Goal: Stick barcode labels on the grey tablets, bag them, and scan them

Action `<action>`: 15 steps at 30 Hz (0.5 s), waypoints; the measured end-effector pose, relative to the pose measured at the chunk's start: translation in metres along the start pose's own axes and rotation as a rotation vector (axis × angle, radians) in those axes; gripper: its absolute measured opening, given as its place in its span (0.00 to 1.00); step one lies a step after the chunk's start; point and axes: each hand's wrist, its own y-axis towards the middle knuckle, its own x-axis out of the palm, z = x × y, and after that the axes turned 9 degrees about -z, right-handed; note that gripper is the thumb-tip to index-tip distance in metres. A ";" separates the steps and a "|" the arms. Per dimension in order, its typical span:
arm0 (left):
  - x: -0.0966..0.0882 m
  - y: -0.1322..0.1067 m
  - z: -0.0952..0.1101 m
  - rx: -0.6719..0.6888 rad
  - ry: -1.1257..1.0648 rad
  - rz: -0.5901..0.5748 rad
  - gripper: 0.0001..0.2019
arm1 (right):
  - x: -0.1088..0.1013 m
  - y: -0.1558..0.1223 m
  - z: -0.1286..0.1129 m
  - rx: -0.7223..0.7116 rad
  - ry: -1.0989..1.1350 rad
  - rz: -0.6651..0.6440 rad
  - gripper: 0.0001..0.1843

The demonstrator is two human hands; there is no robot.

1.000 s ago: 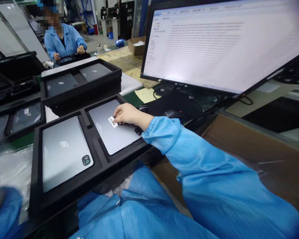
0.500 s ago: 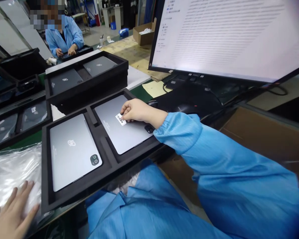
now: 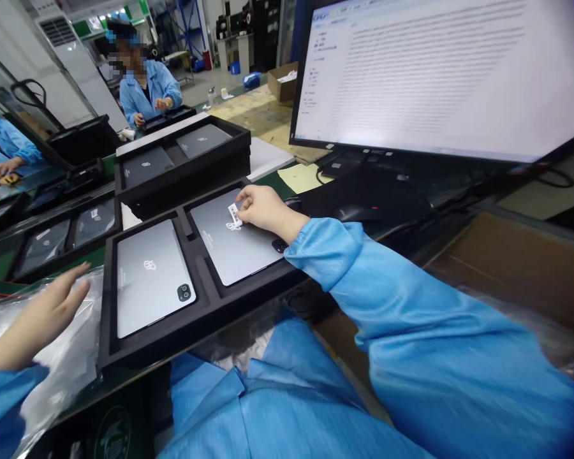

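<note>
My right hand (image 3: 263,207) pinches a small white barcode label (image 3: 234,214) above the back of a grey tablet (image 3: 239,252). That tablet lies in the right recess of a black foam tray (image 3: 203,274), its camera partly behind my wrist. In the left recess is a second grey tablet (image 3: 150,296), back up, with a white mark and a camera bump. My left hand (image 3: 52,309) is open with its fingers stretched towards the tray. It is over a clear plastic bag (image 3: 71,370) and holds nothing.
Behind the tray stands a stack of black trays (image 3: 196,169) with tablets. Another tray (image 3: 117,223) lies at the left. A monitor (image 3: 425,83) and a mouse (image 3: 354,211) are at the right. Two co-workers in blue sit across, one a person (image 3: 148,92) at the back.
My right hand has lifted the barcode label off the tablet's surface, showing the white mark beneath. My left hand has risen off the plastic bag towards the tray. The view has shifted.
</note>
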 end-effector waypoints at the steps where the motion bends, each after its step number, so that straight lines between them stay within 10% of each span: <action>1: -0.012 0.009 0.034 0.090 -0.029 0.040 0.41 | -0.001 0.002 0.003 -0.029 -0.030 0.097 0.15; 4: -0.022 0.031 0.150 0.548 -0.018 -0.079 0.31 | -0.006 0.008 0.011 -0.049 -0.031 0.287 0.15; 8: 0.011 0.062 0.280 0.975 -0.007 -0.254 0.21 | -0.014 0.009 0.018 -0.028 0.069 0.410 0.18; 11: 0.034 0.081 0.326 1.018 -0.031 -0.156 0.20 | -0.019 0.007 0.020 -0.016 0.119 0.501 0.20; 15: 0.049 0.092 0.334 1.040 -0.061 -0.041 0.20 | -0.021 0.007 0.021 -0.024 0.168 0.556 0.21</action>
